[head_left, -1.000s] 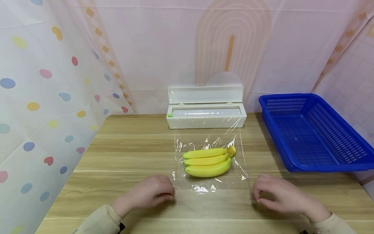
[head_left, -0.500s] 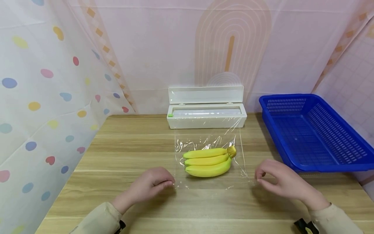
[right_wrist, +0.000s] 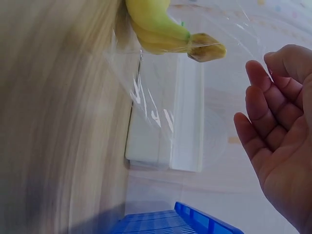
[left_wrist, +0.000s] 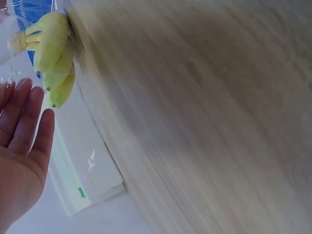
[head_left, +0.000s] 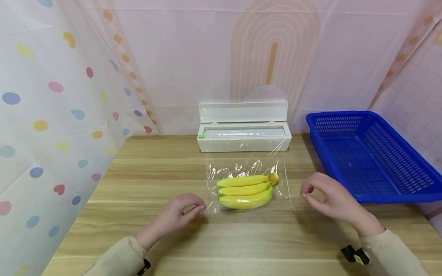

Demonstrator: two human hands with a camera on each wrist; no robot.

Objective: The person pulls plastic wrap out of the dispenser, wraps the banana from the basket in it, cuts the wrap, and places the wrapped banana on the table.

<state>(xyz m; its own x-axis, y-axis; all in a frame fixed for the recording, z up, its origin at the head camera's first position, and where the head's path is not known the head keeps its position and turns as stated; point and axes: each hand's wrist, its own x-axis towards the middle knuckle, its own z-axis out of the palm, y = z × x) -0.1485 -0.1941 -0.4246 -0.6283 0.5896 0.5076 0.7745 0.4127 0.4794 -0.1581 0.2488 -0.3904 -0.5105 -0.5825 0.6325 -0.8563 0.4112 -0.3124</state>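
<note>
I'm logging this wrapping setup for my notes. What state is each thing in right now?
Dispenser box: lid open, film pulled out onto the table.
Cling film: unrolled, lying flat under the fruit, near edge wrinkled.
Bananas: one bunch, lying on the film, unwrapped.
Blue basket: upright, nothing in it.
Left hand: pinching the film's near left corner.
Right hand: fingers loosely curled; whether it holds film is unclear.

A: Any legible text, label, brand or number in the three views?

B: None. Blank white on the wrap dispenser (head_left: 243,132); only a plain green tab at its left end.

A: On the blue basket (head_left: 376,191) or the backdrop?

B: Nothing readable. Bare mesh on the basket; coloured dots, hearts and an arch pattern on the backdrop, no lettering.
</note>
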